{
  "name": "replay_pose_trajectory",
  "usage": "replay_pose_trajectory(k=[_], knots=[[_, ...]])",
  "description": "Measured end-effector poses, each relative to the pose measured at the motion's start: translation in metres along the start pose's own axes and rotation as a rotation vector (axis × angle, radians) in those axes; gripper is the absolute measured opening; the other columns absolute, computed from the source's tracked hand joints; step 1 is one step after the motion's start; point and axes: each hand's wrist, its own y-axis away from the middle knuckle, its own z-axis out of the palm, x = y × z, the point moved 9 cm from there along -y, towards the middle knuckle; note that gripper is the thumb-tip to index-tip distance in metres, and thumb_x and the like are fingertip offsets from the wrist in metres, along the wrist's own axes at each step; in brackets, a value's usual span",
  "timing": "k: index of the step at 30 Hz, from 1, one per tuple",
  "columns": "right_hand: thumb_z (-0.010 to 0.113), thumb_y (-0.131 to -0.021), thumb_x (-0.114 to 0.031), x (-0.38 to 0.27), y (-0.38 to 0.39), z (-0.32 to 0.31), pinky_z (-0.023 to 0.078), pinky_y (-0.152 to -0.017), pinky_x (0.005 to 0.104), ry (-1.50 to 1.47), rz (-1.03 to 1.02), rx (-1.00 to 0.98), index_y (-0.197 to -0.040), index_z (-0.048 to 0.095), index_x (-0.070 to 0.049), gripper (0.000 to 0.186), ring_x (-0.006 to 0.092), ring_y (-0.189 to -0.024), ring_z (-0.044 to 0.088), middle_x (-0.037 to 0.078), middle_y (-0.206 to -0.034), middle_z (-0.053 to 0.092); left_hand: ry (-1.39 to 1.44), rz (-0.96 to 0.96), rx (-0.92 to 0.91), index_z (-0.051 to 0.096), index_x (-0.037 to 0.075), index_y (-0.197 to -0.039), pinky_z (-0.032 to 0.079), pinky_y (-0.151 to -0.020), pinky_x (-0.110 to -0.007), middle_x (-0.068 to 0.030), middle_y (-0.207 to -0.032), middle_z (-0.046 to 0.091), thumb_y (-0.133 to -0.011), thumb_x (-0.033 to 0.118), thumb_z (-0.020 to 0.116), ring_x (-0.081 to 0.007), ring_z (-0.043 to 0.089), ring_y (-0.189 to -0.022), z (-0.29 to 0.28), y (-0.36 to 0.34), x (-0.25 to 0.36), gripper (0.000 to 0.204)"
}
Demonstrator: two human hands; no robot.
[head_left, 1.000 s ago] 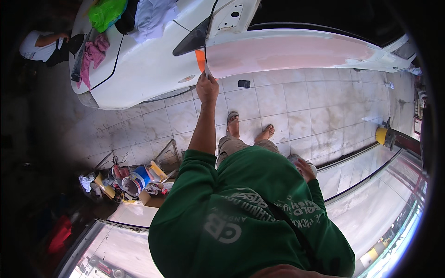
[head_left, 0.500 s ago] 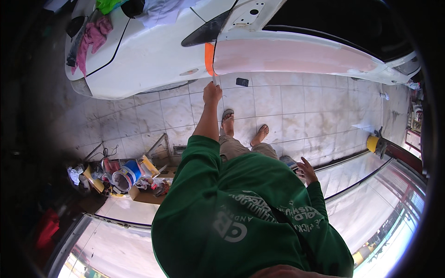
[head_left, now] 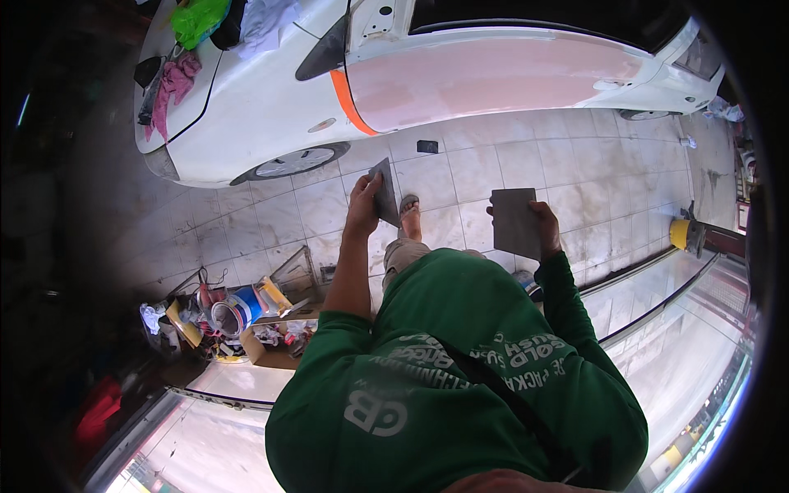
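Note:
My left hand (head_left: 362,203) is closed on a thin, flat grey plate (head_left: 386,193), tilted, much like a putty spreader. In my right hand (head_left: 546,229) is a wider grey rectangular plate (head_left: 514,223), gripped at its right edge, with fingertips showing past its left edge. Both hands are held apart over the tiled floor, clear of the car. Beyond them stands a white car (head_left: 271,107) whose door panel (head_left: 493,82) has a large dull pink patch. An orange strip (head_left: 352,105) runs down the body beside the door's front edge.
A small black block (head_left: 427,146) lies on the tiles near the car. At left, a blue can (head_left: 237,309) and a cardboard box (head_left: 267,349) sit among clutter. A pink cloth (head_left: 173,86) and green plastic (head_left: 200,22) lie on the car. A yellow object (head_left: 680,233) stands at right.
My left hand has drawn back from the orange strip toward me. My right hand has come up and forward, bringing the rectangular plate into view. The view has shifted.

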Motion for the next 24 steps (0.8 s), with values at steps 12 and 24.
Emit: replay_pose_trajectory(k=[12,24], knots=[[0.052,-0.096,-0.029,0.052,0.081,0.044,0.052,-0.094,0.0360,0.017,0.063,0.048,-0.122,0.059,0.005,0.043,0.0256,-0.100,0.065,0.016,-0.114,0.068,-0.608,0.764,0.042,0.053,-0.001,-0.116,0.050,-0.081,-0.033,-0.0096,-0.098,0.060,-0.088,0.027,0.081,-0.0164,0.059,-0.090,0.150,0.135,-0.042,0.048],[0.046,-0.102,-0.026,0.018,0.200,-0.114,0.051,-0.097,0.0386,0.578,-0.645,0.335,-0.129,0.059,0.003,0.042,0.0335,-0.110,0.064,0.019,-0.117,0.067,-0.375,-0.073,-0.629,0.054,0.000,-0.131,0.044,-0.056,-0.025,-0.0189,-0.141,0.056,-0.099,0.027,0.064,-0.0099,0.056,-0.067,0.167,0.243,-0.108,0.043]])
